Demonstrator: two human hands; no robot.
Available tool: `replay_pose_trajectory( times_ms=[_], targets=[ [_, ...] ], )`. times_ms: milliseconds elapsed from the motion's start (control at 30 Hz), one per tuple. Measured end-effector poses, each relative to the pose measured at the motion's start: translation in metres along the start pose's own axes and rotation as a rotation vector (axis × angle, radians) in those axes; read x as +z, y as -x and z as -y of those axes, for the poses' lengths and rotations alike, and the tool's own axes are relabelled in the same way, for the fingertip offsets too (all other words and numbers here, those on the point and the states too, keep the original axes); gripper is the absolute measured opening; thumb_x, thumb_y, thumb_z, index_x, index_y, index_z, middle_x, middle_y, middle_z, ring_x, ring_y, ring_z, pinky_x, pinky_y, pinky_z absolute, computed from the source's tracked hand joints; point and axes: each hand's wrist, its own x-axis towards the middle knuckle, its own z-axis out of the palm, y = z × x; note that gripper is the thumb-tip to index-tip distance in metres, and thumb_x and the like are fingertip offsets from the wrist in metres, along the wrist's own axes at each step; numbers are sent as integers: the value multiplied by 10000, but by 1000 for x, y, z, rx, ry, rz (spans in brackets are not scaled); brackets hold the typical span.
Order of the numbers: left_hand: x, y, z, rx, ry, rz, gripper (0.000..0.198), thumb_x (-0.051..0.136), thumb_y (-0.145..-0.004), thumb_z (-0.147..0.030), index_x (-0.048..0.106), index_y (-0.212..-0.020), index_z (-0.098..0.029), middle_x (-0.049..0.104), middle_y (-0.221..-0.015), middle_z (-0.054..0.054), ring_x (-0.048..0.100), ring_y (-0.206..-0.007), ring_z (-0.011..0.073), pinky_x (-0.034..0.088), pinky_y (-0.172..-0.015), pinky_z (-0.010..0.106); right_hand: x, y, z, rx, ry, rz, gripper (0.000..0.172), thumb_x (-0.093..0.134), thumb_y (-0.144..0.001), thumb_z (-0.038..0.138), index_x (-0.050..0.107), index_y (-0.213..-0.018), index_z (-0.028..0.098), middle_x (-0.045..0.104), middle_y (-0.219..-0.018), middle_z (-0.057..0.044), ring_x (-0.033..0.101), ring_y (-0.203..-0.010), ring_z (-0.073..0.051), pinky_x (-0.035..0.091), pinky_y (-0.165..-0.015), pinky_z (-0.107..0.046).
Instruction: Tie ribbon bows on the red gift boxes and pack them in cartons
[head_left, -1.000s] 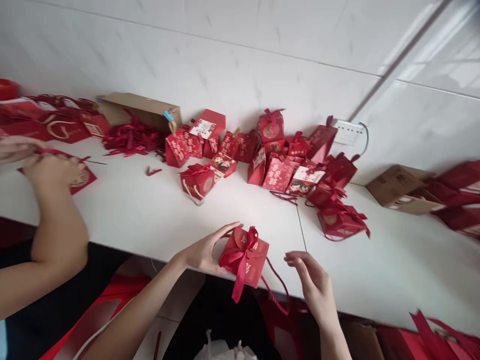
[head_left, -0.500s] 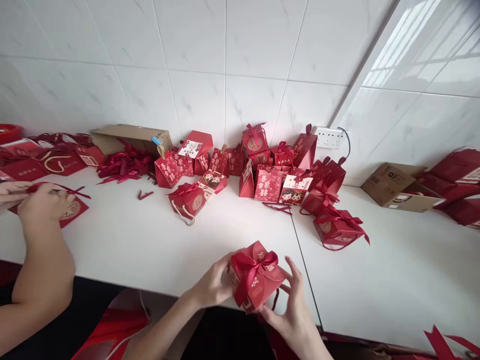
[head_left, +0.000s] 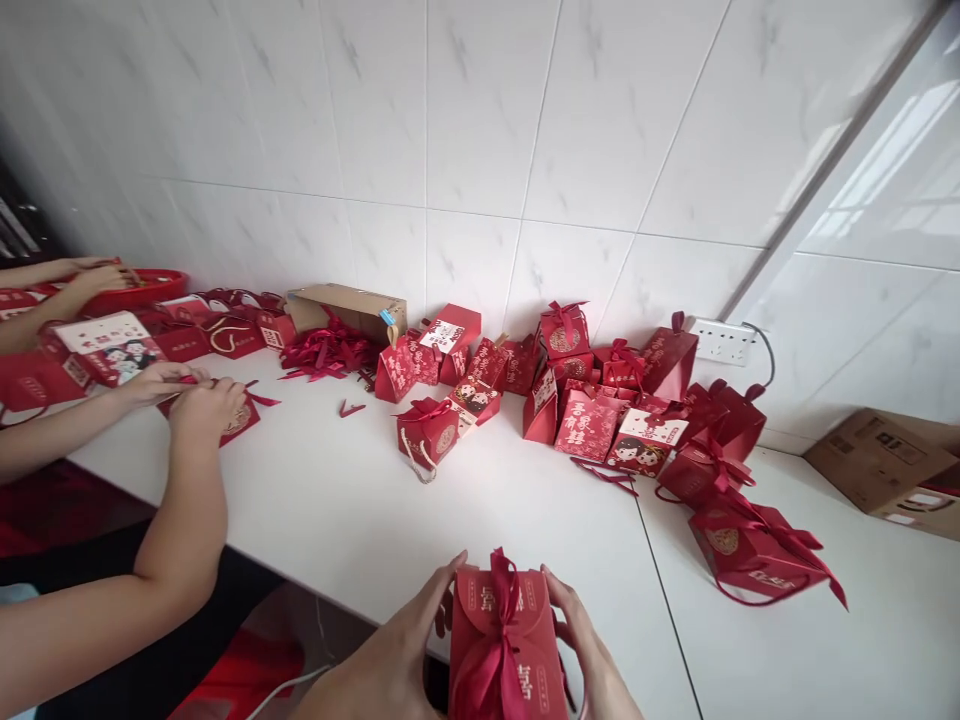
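A red gift box (head_left: pixel 466 660) with pale gold print and a dark red ribbon bow (head_left: pixel 501 640) is at the bottom centre, its near end cut off by the picture edge. My left hand (head_left: pixel 409 640) grips its left side, and my right hand (head_left: pixel 589 645) presses on its right side. The fingers are partly hidden behind the box. Ahead on the white table (head_left: pixel 375 500) stands a small red box with a rope handle (head_left: pixel 426 435). To the right sits a ribboned red box (head_left: pixel 757 550).
Several red boxes (head_left: pixel 589 420) stand along the tiled wall. A cardboard box (head_left: pixel 345 297) spills dark red ribbons (head_left: pixel 330 350). At left a co-worker's hands (head_left: pixel 202 405) handle a red box; another person's hands (head_left: pixel 97 280) reach a red basin (head_left: pixel 154 290). A power strip (head_left: pixel 720 340) is on the wall.
My view has swung left, so the table things appear further right. The box in my hands has turned, its bow now facing me, and sits lower in view.
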Motion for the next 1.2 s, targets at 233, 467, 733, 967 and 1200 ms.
replay_pose_trajectory(
  times_ms=[233,467,733,967,1200],
  targets=[
    [-63,-16,26,-52,66,-756,899,739,-568,-328,265,-1324,-216,500,-1251,152,576,-1075,288,517,-870,400,23,-14,-17,-23,218,-163,520,472,-908,342,296,-1396,305,347,-1440,-115,501,-1228,-252,518,-928,-377],
    [-148,-98,66,-275,-72,-1349,928,770,-572,-324,202,-1294,-196,391,-1331,168,590,-998,225,513,-858,394,39,-10,-47,-7,555,-319,225,414,-917,311,540,-1095,255,506,-1260,-97,581,-1107,-241,543,-875,-381],
    [-160,-135,116,-487,-161,-1063,948,799,-525,-298,283,-1313,-192,393,-1377,185,458,-1236,379,382,-1017,496,38,-13,-49,-59,628,-284,173,393,-919,246,544,-1002,225,522,-1200,-124,644,-968,-213,579,-766,-337],
    [-140,-120,112,-510,-238,-960,874,721,-593,-243,266,-1330,-129,412,-1314,208,496,-1191,344,369,-1021,498,37,-15,-38,-49,591,-292,147,417,-913,244,540,-992,231,525,-1198,-126,651,-945,-226,585,-741,-354],
    [-67,-127,92,-397,-292,-909,842,749,-571,-333,324,-1280,-172,406,-1323,175,358,-1296,354,301,-1055,542,35,-18,-31,-66,593,-284,139,423,-906,233,541,-978,215,529,-1174,-139,648,-952,-241,585,-746,-379]
  ],
)
